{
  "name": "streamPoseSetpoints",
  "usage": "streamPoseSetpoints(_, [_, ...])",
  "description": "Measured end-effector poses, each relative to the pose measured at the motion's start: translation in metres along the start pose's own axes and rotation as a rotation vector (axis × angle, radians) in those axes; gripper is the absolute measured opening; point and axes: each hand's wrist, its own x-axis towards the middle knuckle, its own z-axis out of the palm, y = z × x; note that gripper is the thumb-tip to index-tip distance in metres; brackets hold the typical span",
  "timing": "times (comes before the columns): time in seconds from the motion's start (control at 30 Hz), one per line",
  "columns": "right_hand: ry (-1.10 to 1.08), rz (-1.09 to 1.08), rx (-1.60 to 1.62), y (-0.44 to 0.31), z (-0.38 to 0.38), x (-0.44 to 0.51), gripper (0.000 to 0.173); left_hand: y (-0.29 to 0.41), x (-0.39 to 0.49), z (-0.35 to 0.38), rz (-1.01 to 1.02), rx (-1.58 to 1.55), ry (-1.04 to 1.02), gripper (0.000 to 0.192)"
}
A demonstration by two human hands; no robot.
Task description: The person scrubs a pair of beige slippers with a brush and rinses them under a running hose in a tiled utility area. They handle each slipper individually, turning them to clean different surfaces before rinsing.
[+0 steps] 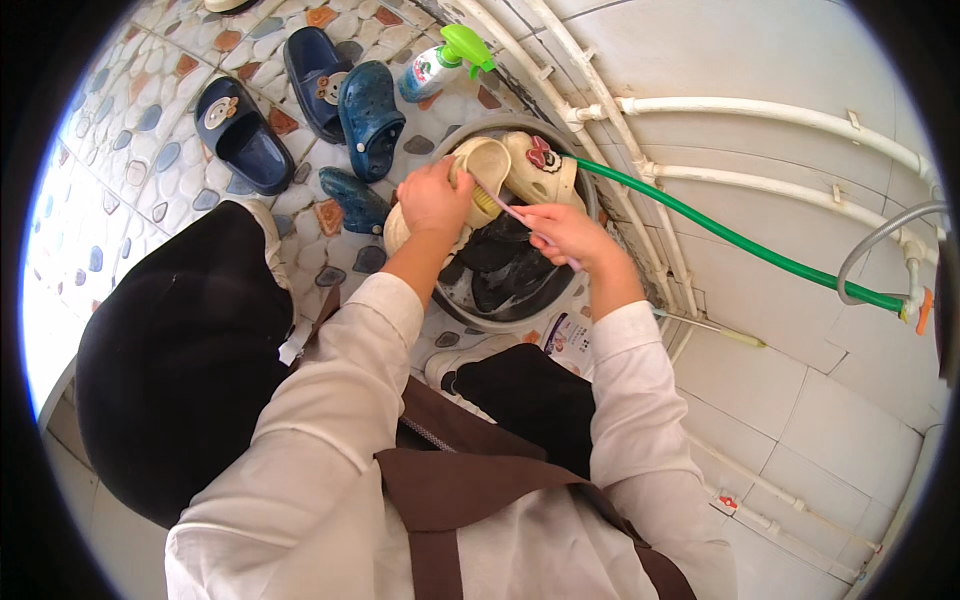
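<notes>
My left hand (439,196) grips a cream clog (489,161) by its side over a grey basin (499,327). In my right hand (571,237) is the thin lilac handle of a scrubbing brush (487,201), whose yellowish bristles are against the clog. A second cream clog (532,174) with a red bow charm leans at the basin's far right side. Another cream piece of footwear (397,229) shows partly behind my left wrist. Dark, wet items (499,262), perhaps footwear, lie in sudsy water at the bottom of the basin.
A green hose (720,232) runs from a wall tap (913,304) to the basin. White pipes (750,109) line the wall. Left of the basin are navy slides (244,135), blue clogs (371,120) and a spray bottle (435,71). A labelled container (568,337) sits near my shoe.
</notes>
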Motion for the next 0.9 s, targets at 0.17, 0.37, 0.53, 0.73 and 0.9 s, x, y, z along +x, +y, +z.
streamPoseSetpoints(0.17, [0.180,-0.247,0.427,0.033,-0.044,-0.031,0.036,-0.005,0.004,-0.001,-0.077,-0.128,0.018,0.035])
streamPoseSetpoints(0.37, [0.532,-0.521,0.483,0.079,0.016,0.013,0.038,0.000,0.015,-0.008,-0.353,-0.404,-0.026,0.038])
streamPoseSetpoints(0.53, [0.589,-0.693,0.254,0.113,0.127,0.044,0.041,-0.021,0.047,0.001,-0.666,-0.725,-0.043,0.042])
streamPoseSetpoints(0.73, [0.723,-0.767,-0.029,0.098,0.120,0.061,0.040,-0.022,0.063,-0.031,-0.663,-0.671,-0.244,0.039])
streamPoseSetpoints(0.9, [0.813,-0.752,-0.134,0.041,0.072,0.103,0.037,-0.035,0.062,-0.012,-0.567,-0.580,-0.181,0.039])
